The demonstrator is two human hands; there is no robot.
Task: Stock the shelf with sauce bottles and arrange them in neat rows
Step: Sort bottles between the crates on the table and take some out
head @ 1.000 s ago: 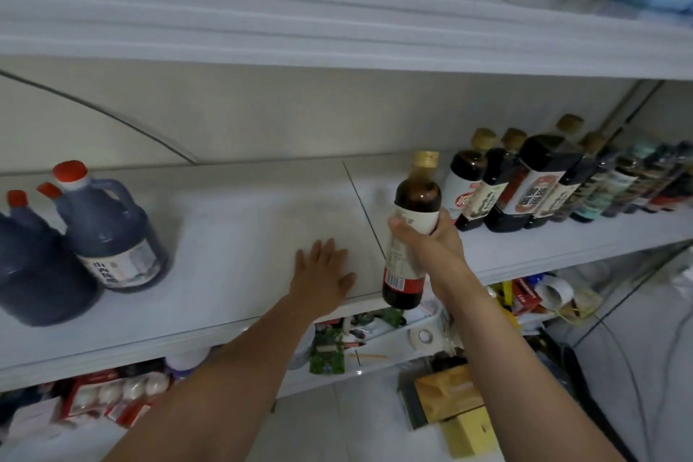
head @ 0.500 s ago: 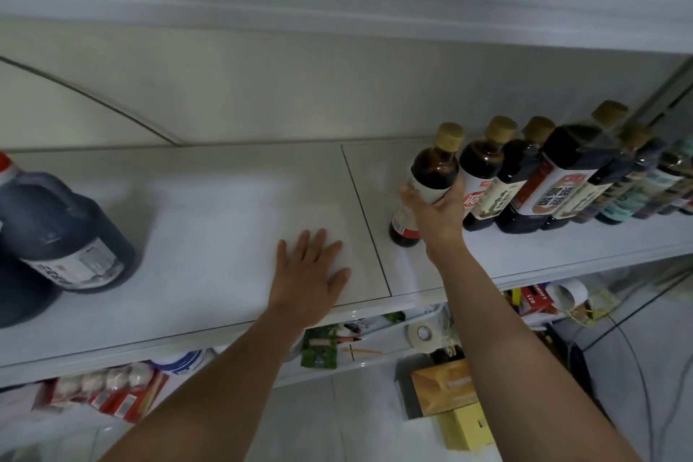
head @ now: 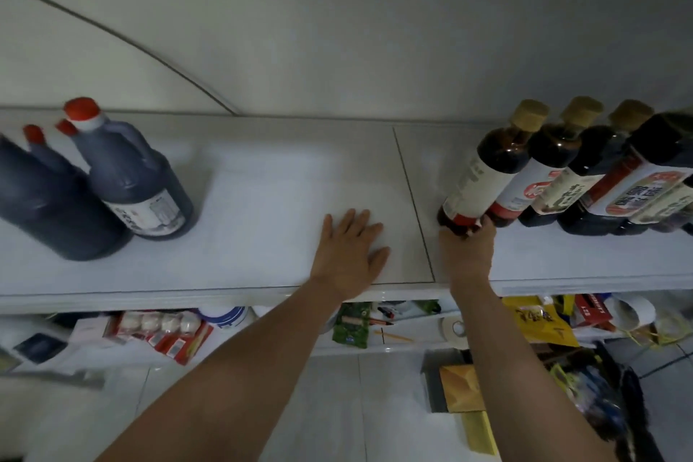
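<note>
Head view: the white shelf [head: 262,199] now carries one bottle more. A second ago the brown sauce bottle [head: 483,176] with the tan cap was in the air at the shelf's front edge; now its base sits on the board at the left end of the row of sauce bottles [head: 585,180], against its neighbour, just right of the seam between the panels. That placement looks all but done; what remains is letting go and squaring it with the row.

Three dark jugs [head: 131,176] with red caps stand well apart at the left, with bare board between, so nothing blocks further stocking. Below, the lower shelf [head: 397,349] is cluttered with packets and a roll of tape [head: 455,328].

The right hand [head: 467,255] grips the bottle's base. The left hand [head: 350,255] stays flat, fingers spread, on the board near the front edge.
</note>
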